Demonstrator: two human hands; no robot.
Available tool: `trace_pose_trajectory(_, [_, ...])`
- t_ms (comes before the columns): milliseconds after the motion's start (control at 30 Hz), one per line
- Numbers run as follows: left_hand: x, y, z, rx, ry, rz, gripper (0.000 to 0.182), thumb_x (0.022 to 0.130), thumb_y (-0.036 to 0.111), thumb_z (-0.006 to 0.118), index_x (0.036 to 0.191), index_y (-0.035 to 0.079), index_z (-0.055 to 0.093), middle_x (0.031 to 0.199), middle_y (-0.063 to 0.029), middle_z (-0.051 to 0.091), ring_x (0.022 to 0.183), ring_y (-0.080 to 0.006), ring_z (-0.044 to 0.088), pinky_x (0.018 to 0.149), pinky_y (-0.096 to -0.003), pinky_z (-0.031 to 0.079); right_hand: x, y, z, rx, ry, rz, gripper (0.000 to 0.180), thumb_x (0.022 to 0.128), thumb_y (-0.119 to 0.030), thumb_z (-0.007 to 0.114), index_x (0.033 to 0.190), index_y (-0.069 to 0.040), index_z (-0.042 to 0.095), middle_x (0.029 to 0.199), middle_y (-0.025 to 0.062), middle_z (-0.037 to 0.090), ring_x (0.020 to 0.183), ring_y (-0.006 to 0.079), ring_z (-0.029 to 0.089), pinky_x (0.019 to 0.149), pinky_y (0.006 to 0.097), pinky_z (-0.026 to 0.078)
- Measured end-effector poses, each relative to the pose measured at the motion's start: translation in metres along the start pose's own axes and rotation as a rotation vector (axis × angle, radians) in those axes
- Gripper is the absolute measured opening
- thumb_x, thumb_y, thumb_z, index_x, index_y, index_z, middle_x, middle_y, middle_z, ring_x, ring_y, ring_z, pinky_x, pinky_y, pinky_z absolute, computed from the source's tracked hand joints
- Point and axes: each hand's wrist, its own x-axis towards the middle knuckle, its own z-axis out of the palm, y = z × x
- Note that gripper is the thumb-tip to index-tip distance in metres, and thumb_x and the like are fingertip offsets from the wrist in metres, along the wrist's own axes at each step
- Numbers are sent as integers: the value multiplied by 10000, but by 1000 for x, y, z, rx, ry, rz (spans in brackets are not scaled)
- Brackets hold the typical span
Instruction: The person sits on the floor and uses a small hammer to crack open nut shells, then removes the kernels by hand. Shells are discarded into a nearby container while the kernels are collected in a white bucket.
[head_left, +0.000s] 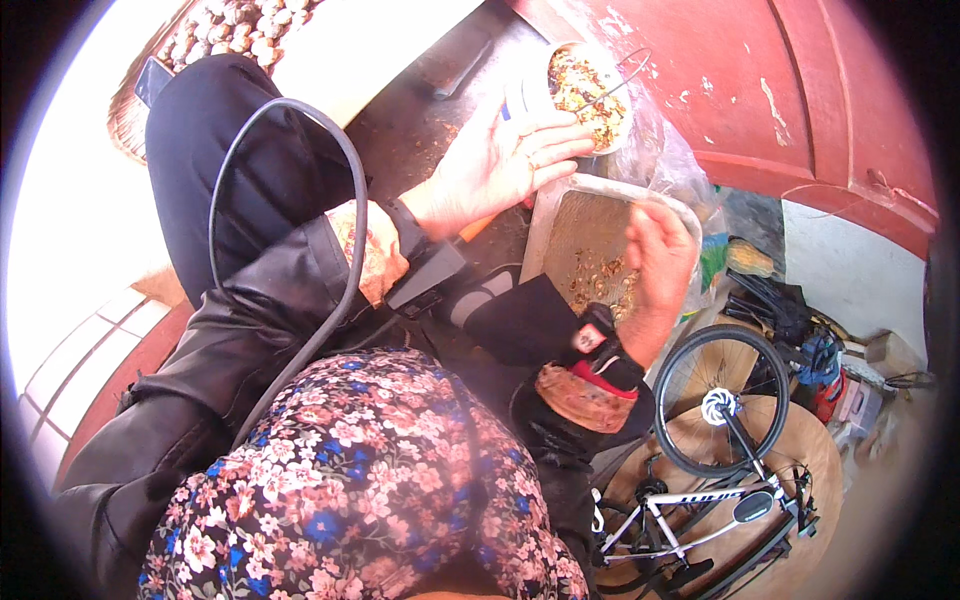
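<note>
My left hand (506, 161) is stretched out palm up, fingers apart, with nothing plainly held, and its fingertips lie by the near rim of a white bucket. The bucket holds yellowish and brown broken pieces (581, 94); a thin wire handle arches over it. My right hand (660, 247) is slightly blurred, with curled fingers, above the right side of a rectangular tray (541, 232). Whether it holds something small cannot be told. Brown shell-like bits (592, 281) lie in the tray. An orange handle (475, 228) shows partly behind my left wrist.
Round, pale brown things (232, 34) fill a woven basket (124, 124) at the upper left. Clear plastic bags (664, 154) lie beside the bucket, below a red wooden door (720, 82). A bicycle (675, 499) and mixed items stand at the right. A grey cable (356, 187) loops across the view.
</note>
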Motion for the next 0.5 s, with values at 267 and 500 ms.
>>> trace_pose_trajectory(267, [2, -5, 1, -36, -19, -21, 775, 891, 540, 338, 1307, -110, 267, 1361, -260, 305, 1277, -336, 311, 1032, -427, 301, -7, 6, 34, 66, -141, -90, 112, 861, -73, 542, 941, -36, 611, 703, -7, 571, 560, 24, 465, 486, 172, 367])
trace_pose_trajectory(500, [3, -6, 14, -52, 7, -32, 715, 922, 489, 296, 1304, -115, 268, 1369, -265, 285, 1299, -332, 266, 1068, -418, 238, -7, -6, 79, 196, -153, -269, 85, 876, -43, 503, 903, -16, 578, 764, -8, 589, 673, 23, 514, 585, 167, 396])
